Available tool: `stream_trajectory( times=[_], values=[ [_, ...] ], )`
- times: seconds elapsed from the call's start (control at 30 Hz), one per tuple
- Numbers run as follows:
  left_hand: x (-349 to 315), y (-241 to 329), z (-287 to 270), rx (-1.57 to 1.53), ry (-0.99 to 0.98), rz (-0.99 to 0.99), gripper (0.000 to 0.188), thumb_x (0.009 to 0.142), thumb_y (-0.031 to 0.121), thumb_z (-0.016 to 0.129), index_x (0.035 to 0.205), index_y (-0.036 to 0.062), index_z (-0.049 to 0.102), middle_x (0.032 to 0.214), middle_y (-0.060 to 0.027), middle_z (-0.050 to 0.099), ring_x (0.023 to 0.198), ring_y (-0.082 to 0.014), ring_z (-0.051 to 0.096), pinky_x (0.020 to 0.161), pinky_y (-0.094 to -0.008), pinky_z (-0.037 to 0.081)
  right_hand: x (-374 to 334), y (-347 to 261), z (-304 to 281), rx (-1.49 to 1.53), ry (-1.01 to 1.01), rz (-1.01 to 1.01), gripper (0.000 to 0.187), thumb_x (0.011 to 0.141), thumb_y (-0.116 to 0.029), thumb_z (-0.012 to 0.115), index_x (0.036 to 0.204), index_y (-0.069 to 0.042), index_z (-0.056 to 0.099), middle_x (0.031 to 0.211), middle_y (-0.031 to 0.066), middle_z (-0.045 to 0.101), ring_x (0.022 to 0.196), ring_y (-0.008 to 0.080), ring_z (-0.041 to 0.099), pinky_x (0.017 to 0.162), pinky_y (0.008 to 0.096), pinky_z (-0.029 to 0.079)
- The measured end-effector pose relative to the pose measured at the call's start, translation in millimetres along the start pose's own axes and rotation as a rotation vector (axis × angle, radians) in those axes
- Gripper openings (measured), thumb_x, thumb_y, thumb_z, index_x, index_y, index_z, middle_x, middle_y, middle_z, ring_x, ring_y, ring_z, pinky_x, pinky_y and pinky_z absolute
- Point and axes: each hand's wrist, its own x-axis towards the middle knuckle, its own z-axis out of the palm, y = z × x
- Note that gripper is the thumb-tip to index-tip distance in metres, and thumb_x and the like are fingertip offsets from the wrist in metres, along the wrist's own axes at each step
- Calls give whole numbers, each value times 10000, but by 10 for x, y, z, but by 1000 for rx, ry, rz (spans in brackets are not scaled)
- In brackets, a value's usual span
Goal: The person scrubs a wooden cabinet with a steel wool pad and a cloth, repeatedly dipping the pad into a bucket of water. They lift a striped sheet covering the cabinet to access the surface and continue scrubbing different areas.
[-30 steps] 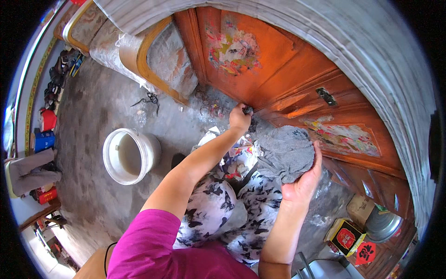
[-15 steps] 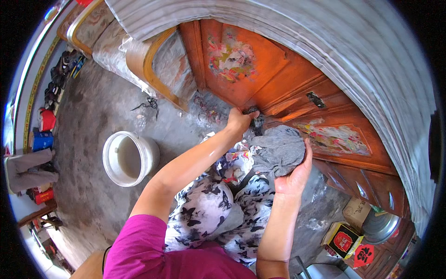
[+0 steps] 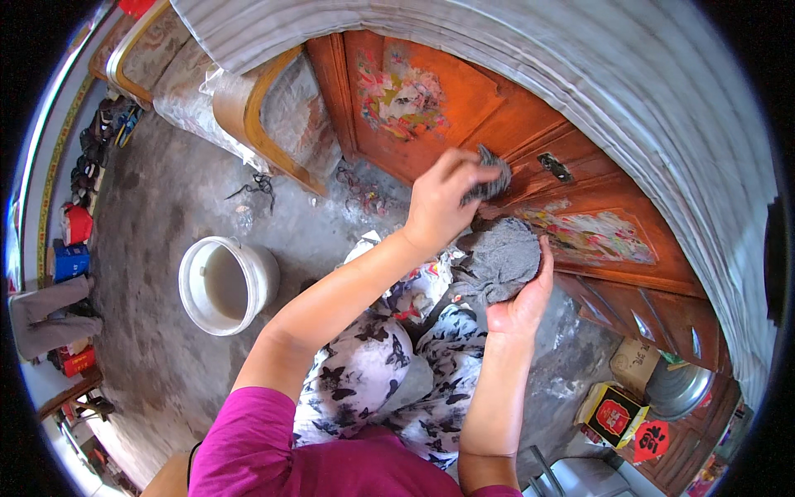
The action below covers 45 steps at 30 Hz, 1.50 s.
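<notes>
My left hand is closed on a dark grey scrubbing pad, held against or just off the orange-brown wooden cabinet. Motion smears the hand and pad a little, so contact is hard to tell. A bunched grey cloth rests in my right hand, the palm and fingers cupping it from below and the right. The cloth is close to the cabinet's lower front, beside a worn patch of coloured picture. Another worn picture patch is on the upper left panel.
A white bucket of cloudy water stands at left on the grey floor. Crumpled colourful plastic lies before my knees. A wooden-armed sofa stands at far left. Boxes and a metal pot sit at lower right.
My left hand has moved up and right along the cabinet with the scrubbing pad. My right hand still cups the cloth, nearly in place. The whole view has shifted slightly.
</notes>
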Motion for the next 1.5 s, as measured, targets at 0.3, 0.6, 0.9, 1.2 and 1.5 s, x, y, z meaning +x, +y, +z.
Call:
stream_trajectory(
  times=[0.3, 0.6, 0.9, 1.2, 1.5],
  values=[
    [-760, -874, -196, 304, -201, -199, 406, 743, -16, 704, 1119, 131, 671, 1102, -125, 649, 978, -395, 668, 772, -482, 566, 124, 139, 49, -33, -75, 40, 390, 1009, -431, 609, 1170, -87, 696, 1160, 60, 732, 1069, 251, 700, 957, 429, 551],
    [681, 137, -476, 267, 271, 187, 383, 712, -48, 778, 1061, 99, 721, 1053, -123, 647, 987, -349, 650, 832, -417, 540, 198, 37, -81, 36, -21, -31, 339, 1002, -391, 631, 1157, -96, 696, 1134, 31, 734, 1061, 233, 693, 965, 411, 542],
    [-73, -553, -440, 397, 56, -188, 365, 687, -67, 777, 1019, 75, 724, 1008, -138, 622, 994, -382, 637, 838, -433, 529, 189, -8, -55, 72, -124, 40, 337, 1012, -395, 606, 1144, -97, 694, 1139, 38, 733, 1065, 236, 697, 957, 403, 548],
    [649, 88, -397, 292, 355, 79, 400, 646, -100, 727, 1016, 52, 719, 945, -138, 608, 943, -362, 616, 867, -427, 512, 278, -16, 17, 80, -66, -12, 334, 994, -375, 647, 1155, -86, 694, 1158, 34, 729, 1073, 231, 690, 974, 397, 536],
    [454, -71, -438, 356, 256, -54, 358, 691, -71, 745, 1011, 87, 707, 983, -119, 631, 921, -361, 652, 793, -428, 536, 304, -23, -14, 89, -131, 46, 328, 1000, -371, 638, 1143, -83, 703, 1137, 39, 740, 1056, 227, 698, 963, 402, 543]
  ],
)
